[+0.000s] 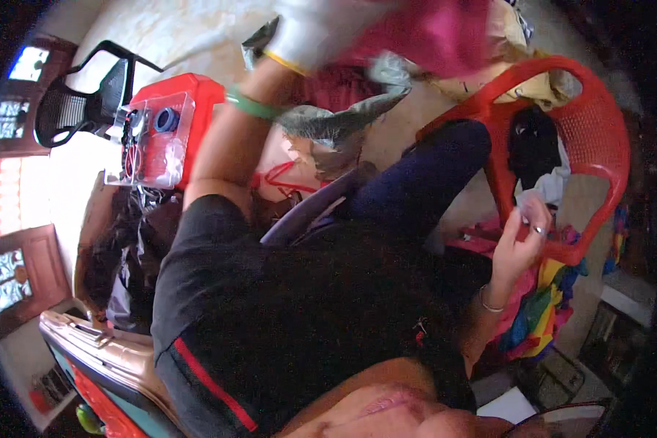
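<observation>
My left hand [325, 33], in a white glove, reaches out at the top edge beside a magenta cloth [434, 36]. Motion blurs its fingers, so whether they grip the cloth cannot be told. A yellow band and a green bangle [253, 104] circle that wrist. Below the hand stands an open grey-green sack [336, 120] with dark red cloth inside. My right hand [522, 237], bare with a ring, is raised at the right in front of a red plastic chair [598, 139]. Its fingers are curled together around something pale that I cannot make out.
Black and pale clothes [534, 150] lie on the red chair, and multicoloured cloth [540, 306] is heaped below it. At the left, a clear compartment box [171, 157] rests on a red stool [204, 91]. Behind it is a black chair [87, 102]; black plastic bags [131, 255] lie nearer.
</observation>
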Tool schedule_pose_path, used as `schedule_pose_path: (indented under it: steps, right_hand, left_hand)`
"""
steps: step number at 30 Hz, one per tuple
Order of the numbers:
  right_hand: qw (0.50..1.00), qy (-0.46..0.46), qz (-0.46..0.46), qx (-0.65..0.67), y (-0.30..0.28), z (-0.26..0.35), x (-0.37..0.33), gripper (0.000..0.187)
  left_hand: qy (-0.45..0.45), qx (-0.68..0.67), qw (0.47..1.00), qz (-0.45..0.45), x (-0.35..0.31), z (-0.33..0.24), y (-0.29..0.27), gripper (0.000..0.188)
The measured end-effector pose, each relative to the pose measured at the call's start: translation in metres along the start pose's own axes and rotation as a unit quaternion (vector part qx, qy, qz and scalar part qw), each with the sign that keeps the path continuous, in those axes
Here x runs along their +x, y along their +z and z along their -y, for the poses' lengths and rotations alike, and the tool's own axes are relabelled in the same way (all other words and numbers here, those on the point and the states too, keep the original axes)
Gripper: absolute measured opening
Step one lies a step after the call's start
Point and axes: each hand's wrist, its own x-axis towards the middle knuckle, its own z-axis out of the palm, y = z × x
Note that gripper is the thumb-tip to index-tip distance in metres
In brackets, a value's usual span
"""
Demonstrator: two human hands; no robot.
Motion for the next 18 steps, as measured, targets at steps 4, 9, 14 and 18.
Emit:
schedule_pose_path:
  steps: [4, 9, 14, 18]
  right_hand:
    - [0.992, 0.088, 0.086, 0.009, 0.0, -0.029, -0.021, 0.025]
    - [0.986, 0.108, 0.102, -0.068, -0.002, -0.069, -0.051, 0.023]
    - [0.976, 0.108, 0.142, -0.122, -0.003, -0.093, -0.069, 0.028]
    - [0.961, 0.2, 0.048, -0.186, -0.048, -0.134, -0.154, 0.026]
  left_hand:
    - [0.204, 0.41, 0.833, 0.311, 0.013, 0.142, 0.003, 0.058]
    - [0.132, 0.297, 0.656, 0.681, -0.033, 0.137, 0.094, 0.064]
    - [0.198, 0.299, 0.635, 0.684, -0.116, 0.192, 0.161, 0.065]
    - [0.458, 0.29, 0.587, 0.602, -0.118, 0.191, 0.17, 0.062]
